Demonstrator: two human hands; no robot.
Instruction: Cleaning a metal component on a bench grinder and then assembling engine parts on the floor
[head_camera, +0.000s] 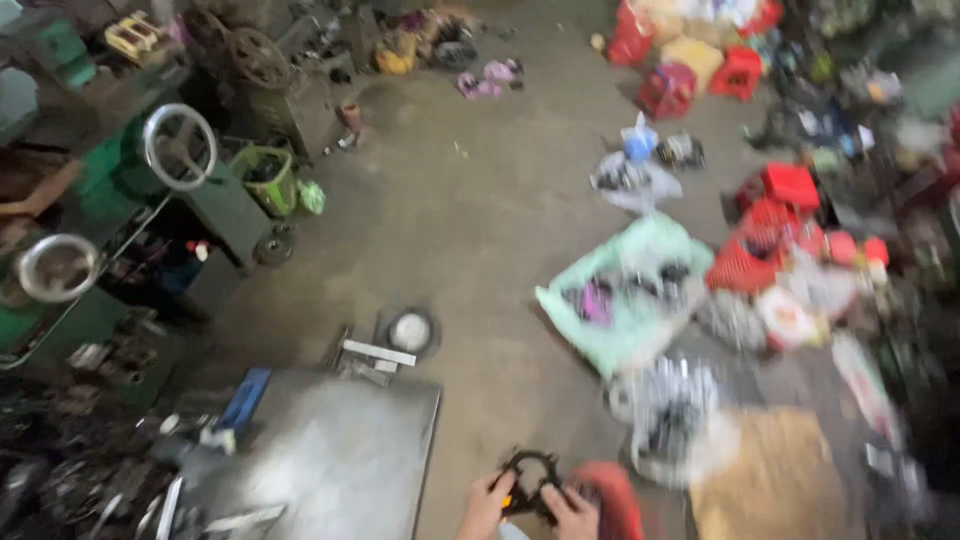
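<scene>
You stand on a concrete workshop floor (470, 230), blurred by head motion. Nearest you, your left hand (485, 508) and right hand (575, 515) both grip 1 black ring-shaped part (530, 485), held between them, equally near each. Just left of the part lies a grey metal table (330, 455); beyond it open floor, then a green sack (625, 290) and red crates (770, 225) to the right.

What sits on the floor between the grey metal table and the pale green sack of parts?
In the head view, the stretch between the grey metal table and the pale green sack is bare concrete floor; nothing lies there.
</scene>
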